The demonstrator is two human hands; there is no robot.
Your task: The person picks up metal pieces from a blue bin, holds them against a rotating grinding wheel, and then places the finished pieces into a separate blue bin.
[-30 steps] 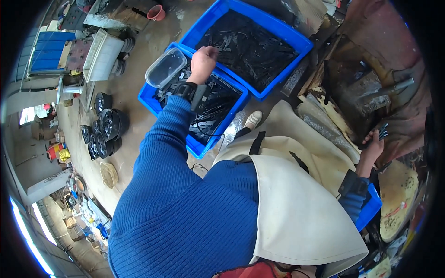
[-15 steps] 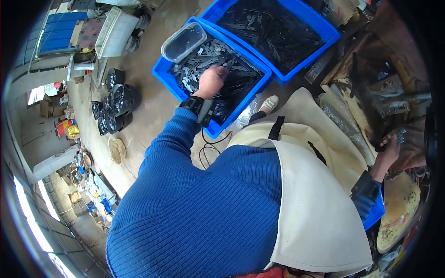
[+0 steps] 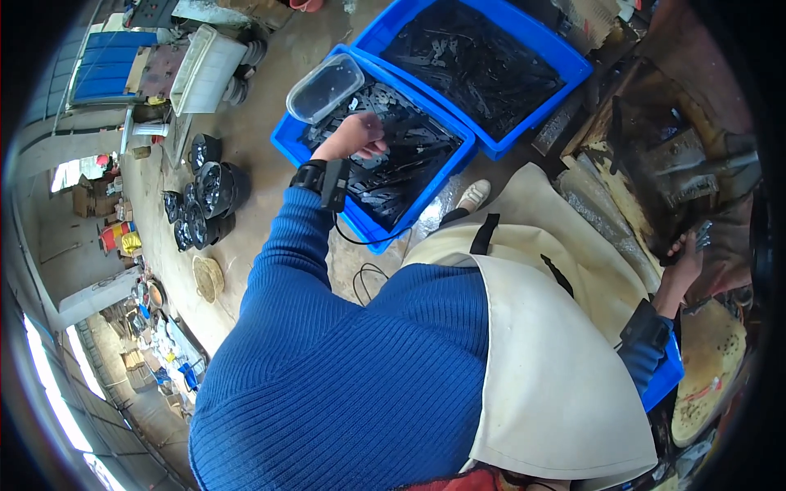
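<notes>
My left hand [image 3: 355, 137] is over the nearer blue crate [image 3: 292, 150], above a pile of flat dark metal strips [image 3: 397, 184]. Its fingers are curled together, and what they hold, if anything, cannot be made out. A clear plastic tub [image 3: 326, 87] rests on the crate's far left corner, beyond this hand. Far to the right, my right hand [image 3: 684, 263] is closed around several small grey metal pieces [image 3: 704, 235], whose ends stick out past the fingers. Both wrists wear dark bands.
A second blue crate [image 3: 584, 69] of dark strips adjoins the first. A stained workbench [image 3: 622, 176] with clear plastic packets stands on the right. Black tubs [image 3: 221, 186] and a wicker basket [image 3: 208, 278] are on the floor at left. A black cable [image 3: 360, 242] trails from my left wrist.
My left hand has shifted left over the strips, with its fingers now more visible. My right hand still grips the metal pieces and has turned slightly.
</notes>
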